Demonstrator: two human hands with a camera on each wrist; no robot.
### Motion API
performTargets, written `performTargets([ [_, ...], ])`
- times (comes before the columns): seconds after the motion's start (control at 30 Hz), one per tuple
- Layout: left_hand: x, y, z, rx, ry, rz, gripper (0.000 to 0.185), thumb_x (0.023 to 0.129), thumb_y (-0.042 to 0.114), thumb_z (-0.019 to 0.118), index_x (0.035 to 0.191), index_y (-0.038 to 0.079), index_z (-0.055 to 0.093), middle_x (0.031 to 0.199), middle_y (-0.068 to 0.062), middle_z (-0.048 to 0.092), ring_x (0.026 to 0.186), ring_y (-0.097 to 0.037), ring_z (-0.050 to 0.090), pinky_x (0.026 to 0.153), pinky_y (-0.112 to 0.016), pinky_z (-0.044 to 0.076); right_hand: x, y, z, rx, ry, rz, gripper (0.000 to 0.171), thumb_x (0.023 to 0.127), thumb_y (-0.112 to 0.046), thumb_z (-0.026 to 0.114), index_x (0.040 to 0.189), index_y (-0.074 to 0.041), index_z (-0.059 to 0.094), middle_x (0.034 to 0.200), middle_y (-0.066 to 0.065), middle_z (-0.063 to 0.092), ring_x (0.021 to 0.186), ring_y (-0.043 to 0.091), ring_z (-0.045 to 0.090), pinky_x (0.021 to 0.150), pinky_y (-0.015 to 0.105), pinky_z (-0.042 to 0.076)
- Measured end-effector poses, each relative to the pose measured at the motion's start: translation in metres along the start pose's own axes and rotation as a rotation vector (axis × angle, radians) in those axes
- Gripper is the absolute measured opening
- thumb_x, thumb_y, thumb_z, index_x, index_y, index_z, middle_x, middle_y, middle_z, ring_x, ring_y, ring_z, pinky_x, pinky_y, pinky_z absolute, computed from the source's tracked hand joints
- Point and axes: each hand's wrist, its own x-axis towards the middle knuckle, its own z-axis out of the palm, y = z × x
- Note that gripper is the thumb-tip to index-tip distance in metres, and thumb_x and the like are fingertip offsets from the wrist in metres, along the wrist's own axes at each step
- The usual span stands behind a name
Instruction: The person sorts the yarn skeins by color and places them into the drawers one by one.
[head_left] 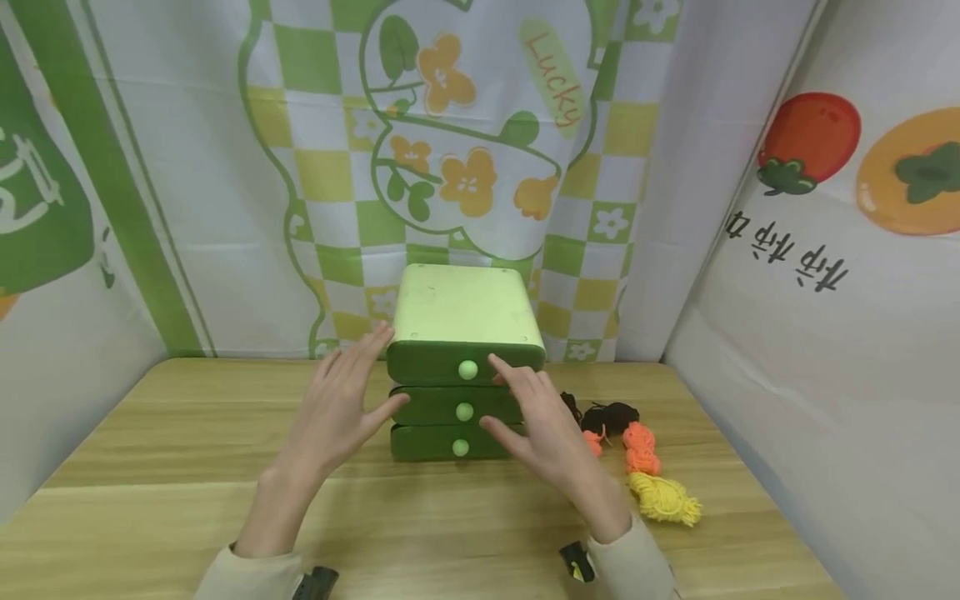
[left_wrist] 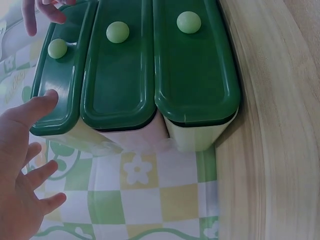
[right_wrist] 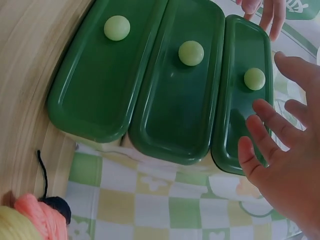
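A small chest of drawers [head_left: 467, 308] with a pale green top and three dark green drawer fronts stands against the back curtain. Each front carries a round light green knob [head_left: 464, 412], and all the drawers are pushed in. My left hand [head_left: 337, 404] is raised at the chest's left side, fingers extended and thumb apart. On the other side my right hand [head_left: 546, 425] hovers before the right part of the fronts, its fingers loosely spread. Neither hand holds anything. In the right wrist view the right fingers [right_wrist: 262, 131] overlap the top drawer front.
Right of the chest lie bundles of yarn: black [head_left: 611, 417], orange [head_left: 641, 448] and yellow [head_left: 666, 498]. They rest on the wooden table [head_left: 187, 467]. Printed curtains [head_left: 465, 167] hang behind and at both sides of the table.
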Motion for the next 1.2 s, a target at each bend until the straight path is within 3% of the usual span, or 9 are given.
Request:
performTargets([
  [0.47,0.003,0.006,-0.001,-0.025,-0.074,-0.035,0.091,0.087,0.034,0.077,0.159,0.014,0.024,0.163,-0.01,0.028,0.144,-0.034,0.038,0.116,-0.061,0.03,0.0,-0.003,0.008,0.134,-0.123,0.12,0.085,0.091,-0.029,0.074,0.159,-0.02,0.024,0.134,0.004,0.054,0.109,0.025,0.056,0.09,0.04,0.052],
  [0.9,0.0,0.006,0.004,-0.063,-0.057,-0.029,0.092,0.085,0.031,0.079,0.158,0.014,0.026,0.162,-0.01,0.031,0.142,-0.035,0.041,0.113,-0.061,0.034,0.0,-0.005,0.014,0.215,-0.19,0.142,0.085,0.093,-0.03,0.071,0.16,-0.023,0.02,0.141,0.004,0.049,0.111,0.025,0.057,0.091,0.039,0.053],
  [1.2,0.0,0.003,0.003,-0.093,-0.053,-0.036,0.096,0.084,0.028,0.081,0.159,0.014,0.023,0.162,-0.011,0.032,0.141,-0.038,0.042,0.113,-0.061,0.034,0.005,-0.006,0.018,0.313,-0.188,0.144,0.085,0.092,-0.026,0.072,0.16,-0.021,0.021,0.142,0.007,0.048,0.109,0.029,0.055,0.092,0.048,0.052],
])
